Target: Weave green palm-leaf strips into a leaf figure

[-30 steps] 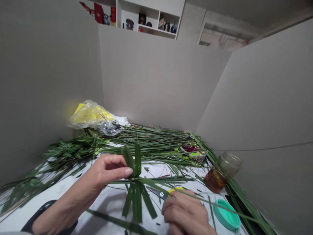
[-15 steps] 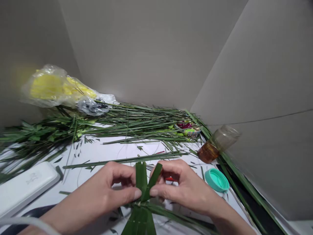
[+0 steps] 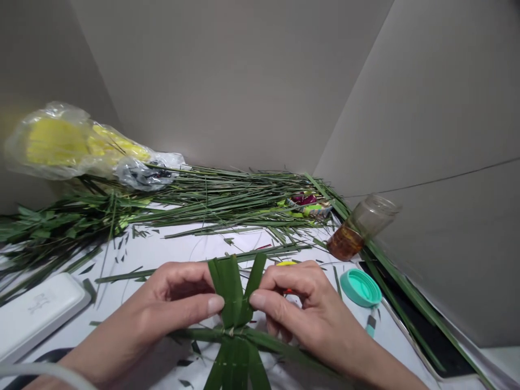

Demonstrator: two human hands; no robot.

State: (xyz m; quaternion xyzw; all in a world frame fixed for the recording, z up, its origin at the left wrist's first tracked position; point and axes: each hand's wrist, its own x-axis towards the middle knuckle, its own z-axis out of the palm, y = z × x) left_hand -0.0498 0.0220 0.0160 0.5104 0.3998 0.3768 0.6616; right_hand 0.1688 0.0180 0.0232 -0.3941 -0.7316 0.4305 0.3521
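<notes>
Between my hands is a piece made of green leaf strips [image 3: 231,287], pinched together at a small knot, with strips fanning up, down and to both sides. My left hand [image 3: 174,303] pinches the upper left strips between thumb and fingers. With thumb and forefinger, my right hand [image 3: 296,298] grips the narrow strip on the upper right. A gap shows between the two upper groups of strips. Below the knot, broad strips run down to the frame's bottom edge. Something red and yellow lies partly hidden behind my right hand.
A glass jar of amber liquid [image 3: 357,230] stands at right, near a turquoise lid [image 3: 361,288] and a dark phone-like slab [image 3: 436,352]. Long leaf blades [image 3: 227,197] lie along the back. A yellow-filled plastic bag [image 3: 60,141] and a white power bank [image 3: 40,314] are at left.
My hands have moved apart, and the upper strips are spread wider. The knot and the left side strip now show more clearly. The view has shifted slightly.
</notes>
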